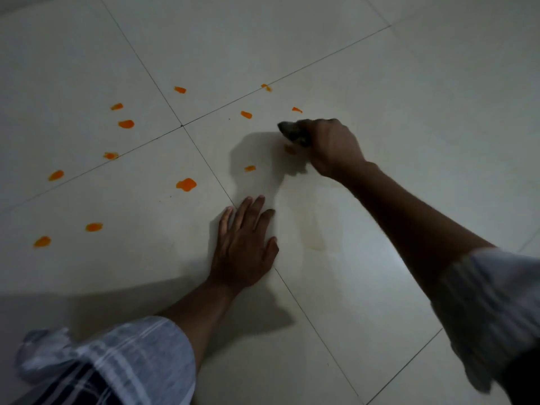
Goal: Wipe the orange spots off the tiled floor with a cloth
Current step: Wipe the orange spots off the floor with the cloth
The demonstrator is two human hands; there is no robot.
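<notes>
- While the right hand [330,144] is clenching the cloth [293,133] just above an orange spot [290,149], the left hand [245,247] is lying flat on the floor [409,83].
- Risk: dragging the cloth across the spot is likely smearing it wider.

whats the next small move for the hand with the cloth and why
Probably a short pull toward the body: the right hand grips the dark cloth just beyond a faint orange spot, so dragging back would wipe it. The left hand lies flat on the floor as a brace.

Cloth [293,133] in right hand [333,147]
</notes>
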